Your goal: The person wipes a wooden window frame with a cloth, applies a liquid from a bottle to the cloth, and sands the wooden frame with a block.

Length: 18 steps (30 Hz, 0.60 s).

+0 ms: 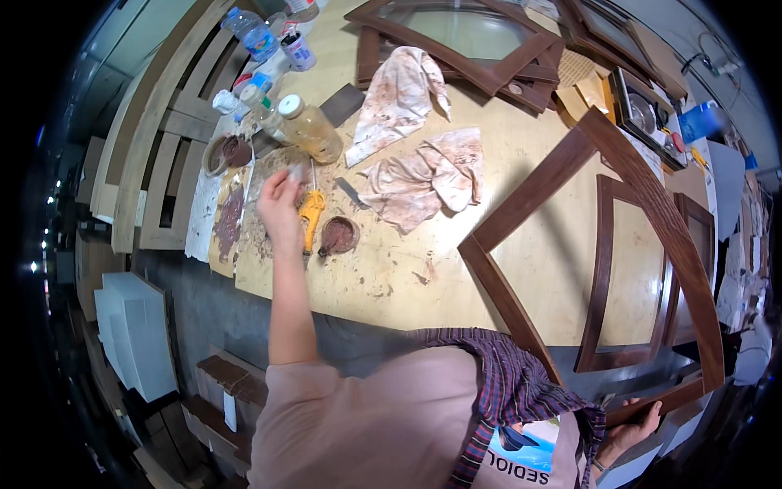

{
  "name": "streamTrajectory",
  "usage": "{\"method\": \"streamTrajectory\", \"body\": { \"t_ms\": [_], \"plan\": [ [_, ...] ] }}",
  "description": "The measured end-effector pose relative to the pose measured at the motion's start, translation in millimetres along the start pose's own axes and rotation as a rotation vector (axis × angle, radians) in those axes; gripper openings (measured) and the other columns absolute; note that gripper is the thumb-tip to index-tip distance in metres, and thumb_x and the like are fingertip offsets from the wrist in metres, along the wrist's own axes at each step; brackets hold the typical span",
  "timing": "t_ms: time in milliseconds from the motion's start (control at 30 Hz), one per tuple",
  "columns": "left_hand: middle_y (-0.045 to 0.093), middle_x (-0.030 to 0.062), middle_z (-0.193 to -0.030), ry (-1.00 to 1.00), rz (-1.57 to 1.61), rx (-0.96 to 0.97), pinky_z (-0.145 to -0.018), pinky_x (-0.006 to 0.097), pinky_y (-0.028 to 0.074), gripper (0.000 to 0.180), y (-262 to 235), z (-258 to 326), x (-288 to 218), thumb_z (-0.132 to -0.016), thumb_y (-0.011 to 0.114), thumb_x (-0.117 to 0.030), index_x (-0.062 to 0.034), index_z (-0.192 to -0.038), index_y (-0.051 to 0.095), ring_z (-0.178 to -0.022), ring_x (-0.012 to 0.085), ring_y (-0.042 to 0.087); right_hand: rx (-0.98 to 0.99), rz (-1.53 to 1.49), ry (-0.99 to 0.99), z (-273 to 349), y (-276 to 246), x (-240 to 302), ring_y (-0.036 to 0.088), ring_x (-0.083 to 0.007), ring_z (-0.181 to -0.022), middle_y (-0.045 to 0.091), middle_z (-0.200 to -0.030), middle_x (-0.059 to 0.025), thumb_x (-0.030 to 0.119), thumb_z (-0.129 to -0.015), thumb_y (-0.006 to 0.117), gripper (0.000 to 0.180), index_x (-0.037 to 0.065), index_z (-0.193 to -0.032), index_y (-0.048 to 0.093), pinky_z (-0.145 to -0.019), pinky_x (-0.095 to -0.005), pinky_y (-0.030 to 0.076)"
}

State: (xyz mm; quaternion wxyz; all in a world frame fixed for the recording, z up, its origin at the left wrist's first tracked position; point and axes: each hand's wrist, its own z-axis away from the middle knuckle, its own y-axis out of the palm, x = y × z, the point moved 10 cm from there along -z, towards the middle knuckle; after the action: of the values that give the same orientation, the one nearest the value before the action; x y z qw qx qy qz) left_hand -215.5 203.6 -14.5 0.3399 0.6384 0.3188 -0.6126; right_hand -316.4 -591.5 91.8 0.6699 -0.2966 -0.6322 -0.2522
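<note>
My left hand (pixel 281 198) reaches over the table's left side, fingers drawn together around a small whitish thing, blurred and too small to name. Just right of it lies a yellow-handled tool (pixel 310 213) with a thin shaft. Beside the tool sits a small round pot of brown paste (pixel 339 235). My right hand (pixel 637 429), at the lower right, grips the bottom rail of a brown wooden frame (pixel 525 189). This frame has no pane and one curved side; it tilts up over the table's right part.
Stained rags (pixel 407 98) lie mid-table, near a capped jar of yellowish liquid (pixel 314 134). A second paste pot (pixel 228 155) and a water bottle (pixel 252 34) stand at the left. Glazed wooden frames (pixel 481 77) are stacked at the back; another frame (pixel 603 269) lies at the right.
</note>
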Motion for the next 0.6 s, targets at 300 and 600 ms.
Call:
{"method": "streamTrajectory", "body": {
  "t_ms": [300, 600],
  "plan": [
    [0.066, 0.013, -0.106, 0.27, -0.879, -0.124, -0.082, 0.034, 0.048, 0.028, -47, -15, 19, -0.082, 0.065, -0.005, -0.0002, -0.109, 0.064, -0.093, 0.0236, 0.062, -0.044, 0.036, 0.024, -8, -1, -2, 0.06, -0.0184, -0.063, 0.057, -0.07, -0.009, 0.033, -0.089, 0.06, 0.031, 0.005, -0.099, 0.051, -0.054, -0.0289, 0.051],
    [0.058, 0.0157, -0.112, 0.769, -1.058, 0.686, -0.094, 0.038, 0.044, 0.05, 255, 102, 42, -0.076, 0.065, -0.009, -0.0084, -0.126, 0.058, -0.106, 0.0277, 0.055, -0.002, -0.016, -0.036, -2, 13, 10, 0.059, -0.0198, -0.062, 0.056, -0.072, -0.0098, 0.03, -0.089, 0.058, 0.03, 0.004, -0.099, 0.047, -0.053, -0.0321, 0.052]
  ]
}}
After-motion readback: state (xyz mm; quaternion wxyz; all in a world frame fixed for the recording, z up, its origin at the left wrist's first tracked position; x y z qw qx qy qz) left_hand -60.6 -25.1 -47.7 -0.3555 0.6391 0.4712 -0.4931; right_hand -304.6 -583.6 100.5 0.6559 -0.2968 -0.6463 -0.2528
